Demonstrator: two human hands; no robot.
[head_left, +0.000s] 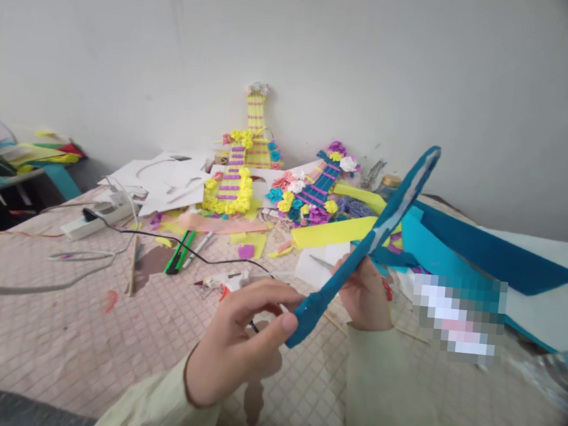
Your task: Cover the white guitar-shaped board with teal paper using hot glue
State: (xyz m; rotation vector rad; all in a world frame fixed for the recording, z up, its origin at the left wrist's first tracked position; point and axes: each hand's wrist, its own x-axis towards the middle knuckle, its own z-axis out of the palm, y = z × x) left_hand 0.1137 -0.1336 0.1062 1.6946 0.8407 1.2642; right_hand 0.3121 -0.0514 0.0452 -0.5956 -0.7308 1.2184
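Observation:
A long blue paper-covered strip [338, 278], with whitish patches along its upper part, is held up at a slant over the table. My left hand [244, 336] pinches its lower end between thumb and fingers. Behind the strip, my right hand [369, 295] grips it around the middle; the strip hides part of those fingers. A white glue gun [237, 282] lies on the table just beyond my left hand. Scissors [322, 262] rest on white paper near my right hand.
Flower-trimmed yellow [230, 181] and blue [319, 186] paper pieces stand by the wall. Blue sheets [491, 250] lie right. A power strip [97, 218] with cables, a green cutter [179, 253] and yellow scraps [332, 234] cover the table [42, 324].

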